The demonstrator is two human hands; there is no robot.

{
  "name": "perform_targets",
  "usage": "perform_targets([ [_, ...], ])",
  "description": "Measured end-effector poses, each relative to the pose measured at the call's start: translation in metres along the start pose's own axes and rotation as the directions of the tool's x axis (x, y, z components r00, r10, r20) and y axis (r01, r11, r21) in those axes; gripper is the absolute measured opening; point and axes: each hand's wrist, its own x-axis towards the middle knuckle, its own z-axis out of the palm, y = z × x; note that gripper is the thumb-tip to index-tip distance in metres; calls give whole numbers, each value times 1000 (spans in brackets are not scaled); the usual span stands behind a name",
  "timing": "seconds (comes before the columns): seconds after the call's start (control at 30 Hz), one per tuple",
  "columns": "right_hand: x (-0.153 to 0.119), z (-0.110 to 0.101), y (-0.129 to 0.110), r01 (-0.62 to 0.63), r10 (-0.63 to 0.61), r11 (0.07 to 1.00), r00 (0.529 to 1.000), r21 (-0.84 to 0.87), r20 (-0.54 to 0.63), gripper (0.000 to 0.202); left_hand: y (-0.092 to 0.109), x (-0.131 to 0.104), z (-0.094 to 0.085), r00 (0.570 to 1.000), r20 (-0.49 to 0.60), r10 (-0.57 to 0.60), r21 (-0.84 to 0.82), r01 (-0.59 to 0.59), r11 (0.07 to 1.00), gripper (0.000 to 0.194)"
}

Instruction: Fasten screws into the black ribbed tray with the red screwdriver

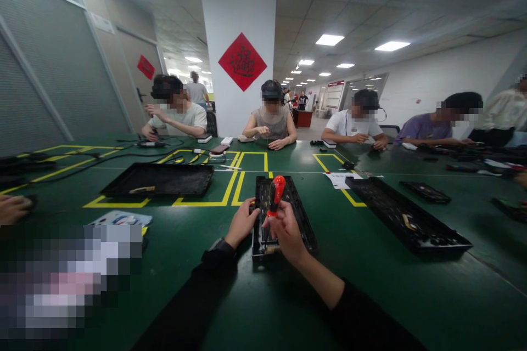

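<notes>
My right hand (288, 236) is closed round a screwdriver (277, 189) with a red and black handle. The screwdriver stands nearly upright, its shaft pointing down into a shallow black tray (302, 219) directly in front of me. At the tray's left side, my left hand (242, 224) grips with its fingers over the edge; whether it also touches a dark flat part inside is hard to make out. Near the tray's front edge lies a small tan piece (272, 250), partly behind my right hand. The screwdriver's tip is too dark to see clearly.
On the green table (185, 263), another black tray (160, 178) lies at left and a long one (407, 219) at right, beside a paper sheet (341, 180). A smaller black panel (425, 192) lies further right. Cables (102, 160) cross the left side. Several people sit opposite.
</notes>
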Motion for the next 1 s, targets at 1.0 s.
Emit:
perform_targets([
  [1.0, -2, -1, -5, 42, -39, 993, 999, -109, 29, 24, 0, -2, 0, 999, 22, 27, -31, -26, 999, 41],
])
